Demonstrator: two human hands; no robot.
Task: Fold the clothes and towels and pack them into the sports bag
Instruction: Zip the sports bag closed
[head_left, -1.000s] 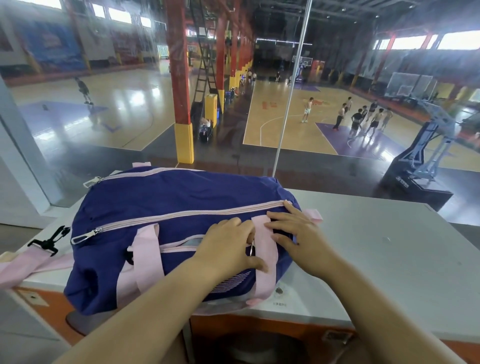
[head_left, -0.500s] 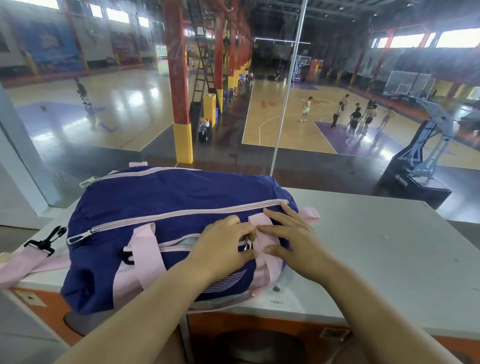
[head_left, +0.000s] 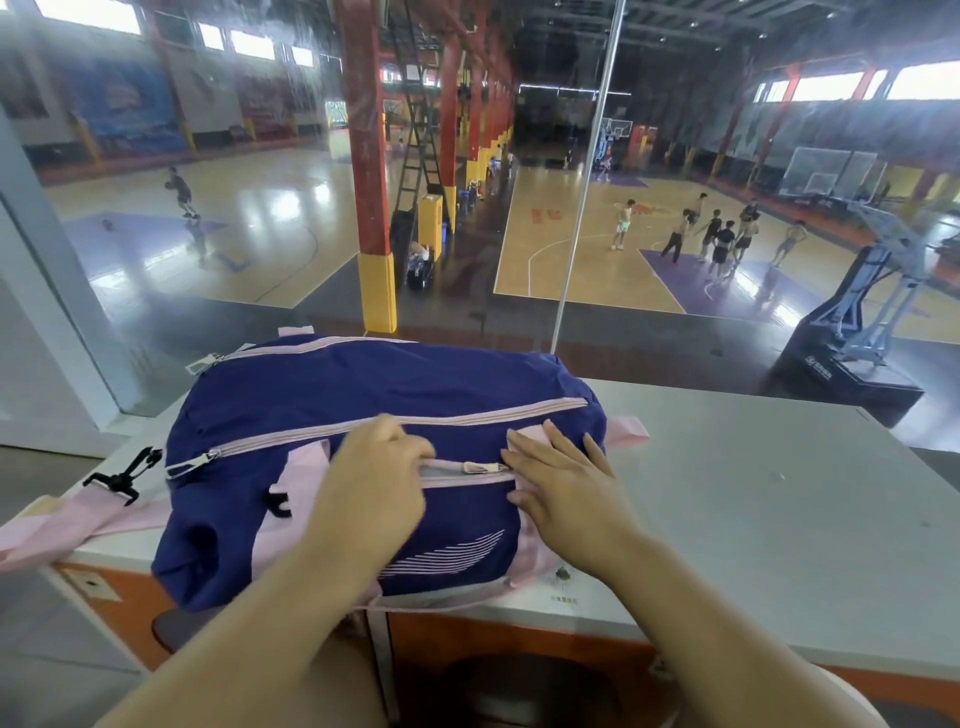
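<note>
Head view: since earlier frame, left hand (head_left: 382, 480) being shifted leftward along side-pocket zipper (head_left: 467, 470), gap to right hand (head_left: 563, 480) being widened; zipper pull (head_left: 485, 467) now exposed between hands.

Sports bag (head_left: 363, 395) lying frame centre on grey table (head_left: 753, 499), long axis running left-right, main zipper (head_left: 400, 428) closed.

Left fingers being curled on pocket edge, pinch unclear. Right hand being pressed flat, open, on pink strap (head_left: 530, 434).

Pull lying just beside right fingertips; right hand nearer.
</note>
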